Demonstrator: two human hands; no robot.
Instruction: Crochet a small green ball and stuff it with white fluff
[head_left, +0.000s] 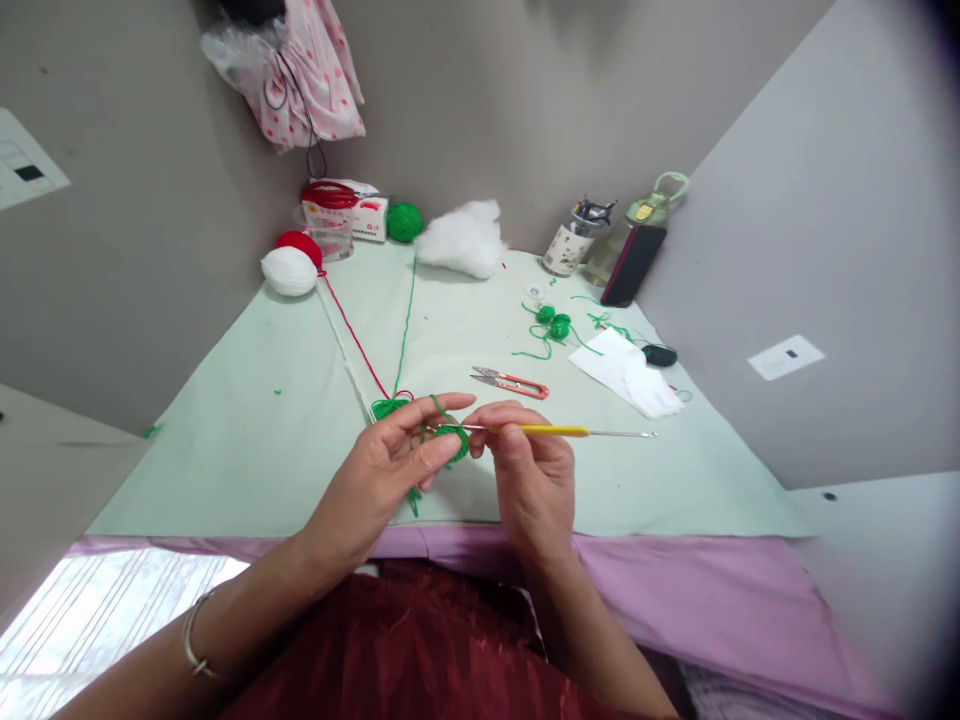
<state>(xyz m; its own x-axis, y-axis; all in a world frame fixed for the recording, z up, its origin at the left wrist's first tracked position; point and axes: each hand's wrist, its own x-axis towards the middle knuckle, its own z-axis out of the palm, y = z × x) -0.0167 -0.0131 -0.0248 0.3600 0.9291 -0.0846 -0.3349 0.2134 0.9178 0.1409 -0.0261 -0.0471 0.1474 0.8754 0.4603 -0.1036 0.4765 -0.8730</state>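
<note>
My left hand (390, 465) pinches a small green crochet piece (452, 440) between thumb and fingers, with green yarn looped over the forefinger. My right hand (529, 465) is closed on a crochet hook with a yellow handle (555, 431); its tip points left into the green piece and its metal end sticks out to the right. A green strand (406, 320) runs from the piece back across the pale green table (262, 420) to a green yarn ball (405, 222) at the far wall.
Red thread snips (514, 382) lie just beyond my hands. A white yarn ball (289, 271) and a red one (301, 243) sit far left. White stuffing (463, 240), two bottles, a dark phone (632, 265), small green crocheted bits (555, 325) and a white cloth (630, 372) lie right.
</note>
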